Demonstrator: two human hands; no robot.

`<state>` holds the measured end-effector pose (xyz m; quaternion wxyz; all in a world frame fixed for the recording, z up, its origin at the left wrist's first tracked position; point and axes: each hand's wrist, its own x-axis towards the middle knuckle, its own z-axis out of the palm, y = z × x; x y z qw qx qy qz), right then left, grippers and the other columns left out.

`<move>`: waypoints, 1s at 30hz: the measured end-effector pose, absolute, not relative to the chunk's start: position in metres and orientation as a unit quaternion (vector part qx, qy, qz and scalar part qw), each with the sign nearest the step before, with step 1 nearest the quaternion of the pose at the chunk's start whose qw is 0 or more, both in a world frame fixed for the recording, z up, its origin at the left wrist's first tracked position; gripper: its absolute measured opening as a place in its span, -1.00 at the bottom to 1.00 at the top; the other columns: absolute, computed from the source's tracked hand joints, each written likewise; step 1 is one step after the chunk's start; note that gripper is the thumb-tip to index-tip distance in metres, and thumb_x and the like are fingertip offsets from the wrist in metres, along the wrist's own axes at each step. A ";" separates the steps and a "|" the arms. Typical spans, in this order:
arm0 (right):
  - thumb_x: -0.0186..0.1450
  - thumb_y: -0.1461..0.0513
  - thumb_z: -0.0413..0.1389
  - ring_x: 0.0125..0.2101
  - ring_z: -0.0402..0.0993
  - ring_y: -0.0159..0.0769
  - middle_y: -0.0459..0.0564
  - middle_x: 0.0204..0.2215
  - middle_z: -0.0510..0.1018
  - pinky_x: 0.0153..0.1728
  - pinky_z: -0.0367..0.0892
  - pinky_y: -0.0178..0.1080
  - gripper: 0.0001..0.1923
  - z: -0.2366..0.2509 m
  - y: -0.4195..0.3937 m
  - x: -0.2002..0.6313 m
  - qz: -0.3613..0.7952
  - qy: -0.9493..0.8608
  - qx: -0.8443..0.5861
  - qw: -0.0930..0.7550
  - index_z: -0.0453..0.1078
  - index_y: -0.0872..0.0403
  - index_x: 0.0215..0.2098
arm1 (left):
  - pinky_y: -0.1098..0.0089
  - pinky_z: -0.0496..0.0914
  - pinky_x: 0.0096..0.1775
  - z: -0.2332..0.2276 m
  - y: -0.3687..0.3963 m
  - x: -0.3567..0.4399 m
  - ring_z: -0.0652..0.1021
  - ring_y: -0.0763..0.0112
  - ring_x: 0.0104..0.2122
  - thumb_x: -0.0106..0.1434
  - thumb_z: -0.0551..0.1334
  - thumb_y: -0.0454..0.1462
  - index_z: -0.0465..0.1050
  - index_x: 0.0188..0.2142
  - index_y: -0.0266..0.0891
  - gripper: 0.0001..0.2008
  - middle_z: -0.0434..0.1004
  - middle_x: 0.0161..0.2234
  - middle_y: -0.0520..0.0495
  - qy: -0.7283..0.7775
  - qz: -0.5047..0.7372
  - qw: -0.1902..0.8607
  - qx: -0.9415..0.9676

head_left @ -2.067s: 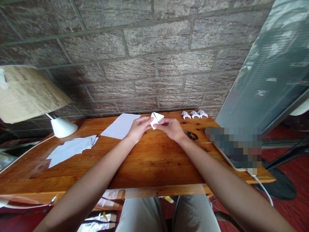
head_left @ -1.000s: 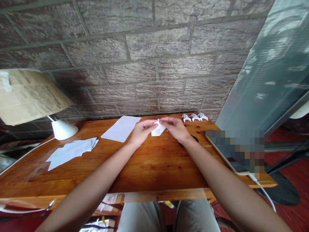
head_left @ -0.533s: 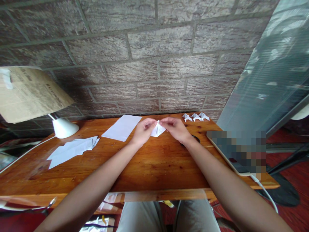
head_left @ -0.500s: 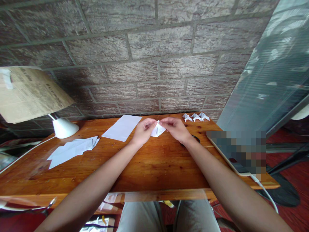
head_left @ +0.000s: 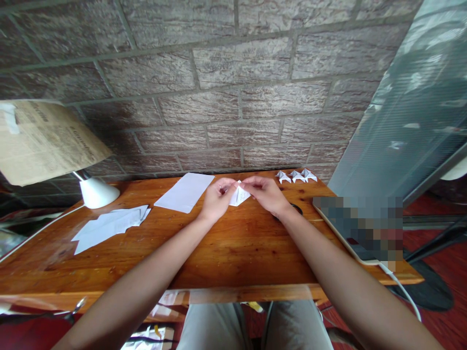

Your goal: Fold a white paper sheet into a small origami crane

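Note:
A small folded white paper piece (head_left: pixel 240 196) sits between both my hands at the far middle of the wooden table (head_left: pixel 226 248). My left hand (head_left: pixel 216 199) pinches its left side and my right hand (head_left: pixel 267 193) pinches its top and right side. The piece rests low, near or on the table top. Three finished folded paper figures (head_left: pixel 296 176) stand in a row at the far right edge by the wall. A flat white sheet (head_left: pixel 184 192) lies just left of my left hand.
A pile of white paper scraps (head_left: pixel 109 226) lies at the left. A white lamp base (head_left: pixel 97 193) with a paper-covered shade (head_left: pixel 44 138) stands at the far left. Scissors (head_left: pixel 296 209) lie partly hidden behind my right wrist. A blurred flat device (head_left: pixel 355 228) with a white cable (head_left: pixel 401 287) lies at the right edge.
Both hands lowered the folded paper from just above the table to the table top and shifted slightly away from me. In the last half second they barely moved.

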<state>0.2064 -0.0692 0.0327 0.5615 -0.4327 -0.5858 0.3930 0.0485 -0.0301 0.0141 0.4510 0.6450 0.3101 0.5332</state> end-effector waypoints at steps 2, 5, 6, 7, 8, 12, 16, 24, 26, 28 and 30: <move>0.06 -0.01 0.30 -0.47 0.35 -0.39 -0.06 -0.46 0.55 -0.39 0.27 -0.28 -0.62 0.033 -0.069 0.206 0.393 -0.583 -0.436 0.562 0.51 0.14 -0.37 | 0.44 0.34 -0.34 0.014 -0.030 0.048 0.49 0.43 -0.42 0.11 0.35 -0.04 0.53 -0.34 -0.26 -0.69 0.57 -0.42 -0.03 0.308 0.536 0.442 0.650; 0.05 -0.02 0.31 -0.45 0.38 -0.37 -0.05 -0.45 0.57 -0.35 0.29 -0.26 -0.60 0.032 -0.069 0.206 0.393 -0.580 -0.439 0.563 0.51 0.14 -0.37 | 0.43 0.34 -0.34 0.014 -0.031 0.048 0.50 0.44 -0.42 0.11 0.35 -0.06 0.53 -0.34 -0.26 -0.70 0.57 -0.42 -0.03 0.305 0.536 0.439 0.654; 0.04 -0.02 0.31 -0.44 0.39 -0.36 -0.04 -0.45 0.57 -0.33 0.30 -0.26 -0.60 0.032 -0.069 0.206 0.393 -0.580 -0.438 0.564 0.51 0.14 -0.37 | 0.43 0.34 -0.34 0.014 -0.031 0.049 0.50 0.44 -0.43 0.11 0.35 -0.06 0.52 -0.34 -0.26 -0.70 0.57 -0.43 -0.03 0.305 0.536 0.440 0.652; 0.04 -0.02 0.32 -0.43 0.40 -0.35 -0.04 -0.44 0.58 -0.31 0.31 -0.25 -0.60 0.032 -0.069 0.206 0.392 -0.580 -0.437 0.565 0.52 0.14 -0.37 | 0.43 0.34 -0.35 0.015 -0.031 0.049 0.50 0.44 -0.43 0.11 0.36 -0.06 0.53 -0.34 -0.26 -0.70 0.57 -0.43 -0.03 0.305 0.537 0.441 0.651; 0.04 -0.02 0.32 -0.42 0.41 -0.34 -0.03 -0.43 0.58 -0.29 0.31 -0.24 -0.60 0.032 -0.069 0.206 0.392 -0.580 -0.436 0.566 0.52 0.14 -0.37 | 0.44 0.34 -0.35 0.015 -0.032 0.049 0.50 0.44 -0.44 0.11 0.36 -0.06 0.53 -0.34 -0.26 -0.70 0.57 -0.44 -0.03 0.305 0.538 0.441 0.650; 0.03 -0.02 0.33 -0.43 0.38 -0.37 -0.05 -0.45 0.56 -0.31 0.29 -0.26 -0.60 0.034 -0.070 0.206 0.400 -0.579 -0.436 0.562 0.53 0.14 -0.37 | 0.43 0.37 -0.34 0.015 -0.032 0.049 0.52 0.43 -0.42 0.09 0.37 -0.08 0.54 -0.33 -0.26 -0.71 0.59 -0.42 -0.04 0.302 0.543 0.444 0.645; 0.02 -0.03 0.33 -0.52 0.25 -0.44 -0.13 -0.56 0.46 -0.42 0.20 -0.29 -0.58 0.036 -0.073 0.205 0.416 -0.574 -0.440 0.551 0.54 0.15 -0.37 | 0.41 0.39 -0.32 0.015 -0.031 0.049 0.55 0.41 -0.41 0.06 0.40 -0.08 0.55 -0.32 -0.26 -0.70 0.62 -0.40 -0.06 0.300 0.546 0.451 0.639; 0.04 -0.04 0.30 -0.57 0.15 -0.47 -0.16 -0.61 0.40 -0.51 0.09 -0.31 -0.58 0.038 -0.074 0.207 0.429 -0.566 -0.434 0.554 0.52 0.15 -0.35 | 0.35 0.43 -0.25 0.018 -0.032 0.049 0.59 0.35 -0.36 -0.02 0.45 -0.10 0.60 -0.34 -0.25 -0.69 0.66 -0.35 -0.09 0.297 0.532 0.475 0.635; 0.04 -0.05 0.29 -0.56 0.16 -0.46 -0.15 -0.61 0.40 -0.50 0.10 -0.31 -0.58 0.037 -0.073 0.207 0.422 -0.571 -0.435 0.554 0.51 0.14 -0.37 | 0.34 0.44 -0.24 0.018 -0.033 0.049 0.59 0.34 -0.35 -0.03 0.46 -0.10 0.60 -0.34 -0.24 -0.69 0.67 -0.33 -0.10 0.296 0.532 0.482 0.629; 0.05 -0.07 0.29 -0.57 0.16 -0.46 -0.16 -0.62 0.39 -0.50 0.11 -0.31 -0.56 0.036 -0.072 0.207 0.414 -0.576 -0.435 0.555 0.51 0.14 -0.37 | 0.33 0.44 -0.24 0.018 -0.033 0.049 0.59 0.33 -0.34 -0.03 0.45 -0.09 0.61 -0.34 -0.24 -0.68 0.67 -0.33 -0.10 0.297 0.533 0.486 0.626; 0.06 -0.09 0.28 -0.57 0.16 -0.46 -0.16 -0.62 0.39 -0.50 0.12 -0.31 -0.55 0.036 -0.072 0.207 0.408 -0.581 -0.435 0.553 0.51 0.13 -0.37 | 0.32 0.44 -0.23 0.019 -0.034 0.049 0.60 0.31 -0.33 -0.03 0.45 -0.08 0.61 -0.34 -0.24 -0.68 0.67 -0.32 -0.11 0.298 0.531 0.487 0.626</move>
